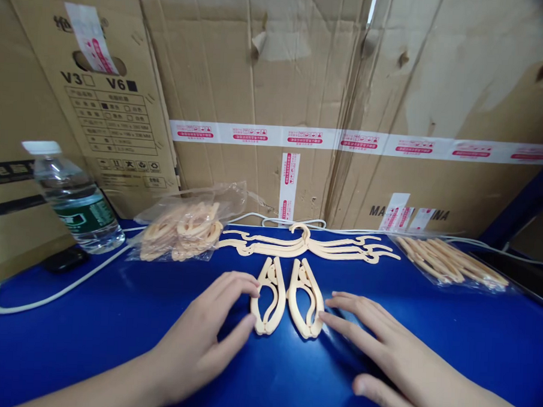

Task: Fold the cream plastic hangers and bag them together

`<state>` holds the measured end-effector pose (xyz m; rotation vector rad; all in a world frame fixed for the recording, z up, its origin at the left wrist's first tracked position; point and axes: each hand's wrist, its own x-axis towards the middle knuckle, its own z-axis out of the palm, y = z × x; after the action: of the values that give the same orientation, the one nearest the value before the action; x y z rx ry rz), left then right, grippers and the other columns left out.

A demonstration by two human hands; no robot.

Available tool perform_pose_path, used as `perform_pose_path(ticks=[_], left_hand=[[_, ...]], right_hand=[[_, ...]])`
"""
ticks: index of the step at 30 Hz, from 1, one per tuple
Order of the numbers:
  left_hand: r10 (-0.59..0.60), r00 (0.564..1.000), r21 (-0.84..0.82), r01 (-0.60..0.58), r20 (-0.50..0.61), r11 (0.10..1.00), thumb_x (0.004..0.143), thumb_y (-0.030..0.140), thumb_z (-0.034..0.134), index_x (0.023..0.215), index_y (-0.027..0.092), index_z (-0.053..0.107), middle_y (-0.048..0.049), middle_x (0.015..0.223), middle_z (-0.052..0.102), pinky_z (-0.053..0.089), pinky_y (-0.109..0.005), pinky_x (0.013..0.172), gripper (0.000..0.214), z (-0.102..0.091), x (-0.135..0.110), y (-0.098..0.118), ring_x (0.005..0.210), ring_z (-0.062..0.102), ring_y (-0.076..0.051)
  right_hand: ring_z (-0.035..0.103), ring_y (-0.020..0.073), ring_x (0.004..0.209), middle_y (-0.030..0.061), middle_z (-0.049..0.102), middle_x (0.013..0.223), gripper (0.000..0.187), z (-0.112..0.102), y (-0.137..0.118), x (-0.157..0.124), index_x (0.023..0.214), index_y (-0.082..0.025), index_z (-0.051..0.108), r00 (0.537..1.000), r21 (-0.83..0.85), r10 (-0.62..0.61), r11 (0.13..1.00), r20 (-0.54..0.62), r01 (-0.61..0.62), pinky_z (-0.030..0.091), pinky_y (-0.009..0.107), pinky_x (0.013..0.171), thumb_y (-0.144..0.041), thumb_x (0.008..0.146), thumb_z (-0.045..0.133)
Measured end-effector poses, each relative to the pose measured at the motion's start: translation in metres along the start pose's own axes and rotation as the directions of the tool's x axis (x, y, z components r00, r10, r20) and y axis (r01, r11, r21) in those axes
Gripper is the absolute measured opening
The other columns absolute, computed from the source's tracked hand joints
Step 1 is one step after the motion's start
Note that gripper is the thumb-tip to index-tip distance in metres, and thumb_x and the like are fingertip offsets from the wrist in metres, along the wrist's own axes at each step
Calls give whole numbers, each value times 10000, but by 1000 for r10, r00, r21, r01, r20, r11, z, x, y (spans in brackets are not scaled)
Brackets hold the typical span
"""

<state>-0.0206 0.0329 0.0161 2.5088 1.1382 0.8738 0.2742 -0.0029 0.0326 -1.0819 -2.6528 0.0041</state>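
Two cream folding clothes hangers lie folded side by side on the blue table point(268, 383). My left hand point(212, 327) is at the outer edge of the left folded hanger point(280, 300), index finger and thumb touching it with a gap between them. Fingers spread, my right hand point(382, 337) meets the outer edge of the right folded hanger point(293, 303) with a fingertip; its thumb is held away. Neither hand grips anything. Behind them, a few unfolded hangers point(282, 250) lie stacked with arms stretched out and hooks pointing to the back.
At the back left are a clear bag of folded hangers point(196, 227), a water bottle point(80, 201) and a small black object point(66, 259). Another bagged bundle of hangers point(449, 259) lies at right. A white cable point(58, 296) crosses the table; cardboard point(245, 184) stands behind.
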Motion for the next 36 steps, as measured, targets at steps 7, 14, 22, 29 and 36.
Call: perform_pose_path(ticks=[7, 14, 22, 29, 36], left_hand=[[-101, 993, 80, 96, 57, 992, 831, 122, 441, 872, 221, 479, -43, 974, 600, 511, -381, 826, 114, -2, 8, -16, 920, 579, -216], [-30, 997, 43, 27, 71, 999, 854, 140, 465, 911, 226, 521, -78, 1174, 620, 515, -413, 899, 118, 2, 5, -12, 1094, 579, -238], [0, 998, 50, -4, 66, 999, 881, 146, 452, 1200, 252, 490, -86, 1341, 560, 438, -489, 1036, 338, 7, 0, -20, 1269, 499, -256], [12, 997, 94, -19, 74, 995, 878, 142, 445, 1153, 261, 526, -72, 1342, 556, 455, -487, 1019, 310, 6, 1, -16, 1245, 515, -254], [22, 993, 118, -36, 115, 992, 883, 134, 435, 1131, 252, 522, -84, 1335, 550, 451, -476, 1009, 288, 5, 2, -19, 1234, 512, -265]], right_hand=[[540, 265, 1242, 73, 572, 1356, 445, 1, 11, -1, 1349, -281, 543, 993, 79, 116, 990, -15, -114, 523, 372, 976, -420, 927, 522], [533, 268, 1250, 80, 553, 1373, 432, 4, 15, -3, 1345, -286, 552, 984, 133, 177, 975, 14, -178, 517, 394, 982, -421, 940, 492], [499, 274, 1283, 93, 520, 1403, 457, 2, 15, -5, 1367, -263, 531, 981, 128, 183, 973, 70, -191, 494, 408, 1008, -432, 946, 481], [494, 267, 1287, 101, 516, 1402, 452, 2, 14, -4, 1361, -250, 539, 979, 128, 184, 972, 91, -195, 482, 406, 1020, -438, 960, 450], [464, 279, 1311, 86, 483, 1435, 458, 3, 15, -4, 1369, -265, 530, 973, 165, 206, 961, 101, -220, 458, 417, 1045, -449, 958, 450]])
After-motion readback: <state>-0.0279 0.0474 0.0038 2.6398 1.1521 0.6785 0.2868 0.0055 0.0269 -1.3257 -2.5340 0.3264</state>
